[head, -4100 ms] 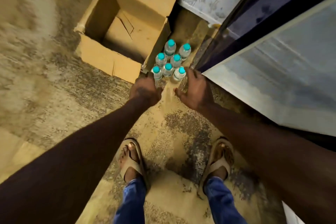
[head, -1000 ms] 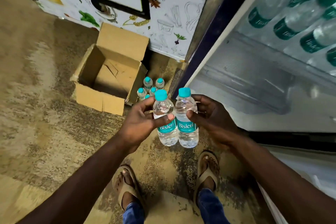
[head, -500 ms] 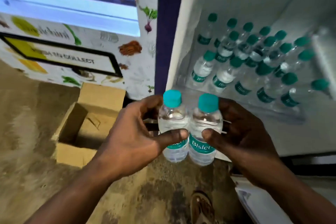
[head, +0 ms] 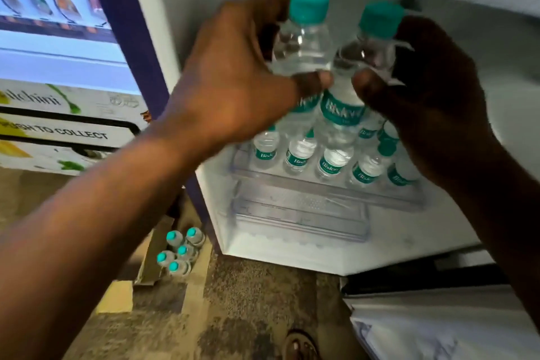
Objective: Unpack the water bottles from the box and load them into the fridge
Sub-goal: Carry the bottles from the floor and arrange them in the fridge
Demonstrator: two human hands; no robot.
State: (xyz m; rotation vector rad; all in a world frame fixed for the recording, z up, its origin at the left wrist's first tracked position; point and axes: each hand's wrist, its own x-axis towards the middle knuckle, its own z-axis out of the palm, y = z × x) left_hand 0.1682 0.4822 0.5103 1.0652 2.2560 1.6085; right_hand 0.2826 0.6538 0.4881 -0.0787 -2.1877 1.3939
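Fridge (head: 467,73) behind both bottles (head: 306,47) in grip

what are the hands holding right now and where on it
Each holds one water bottle by its upper body, just above the label: left hand on the left bottle, right hand on the right bottle.

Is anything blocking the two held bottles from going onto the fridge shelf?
Partly. The left hand and right hand hold two bottles over the shelf, whose front row is already full of standing bottles. Space behind that row is hidden.
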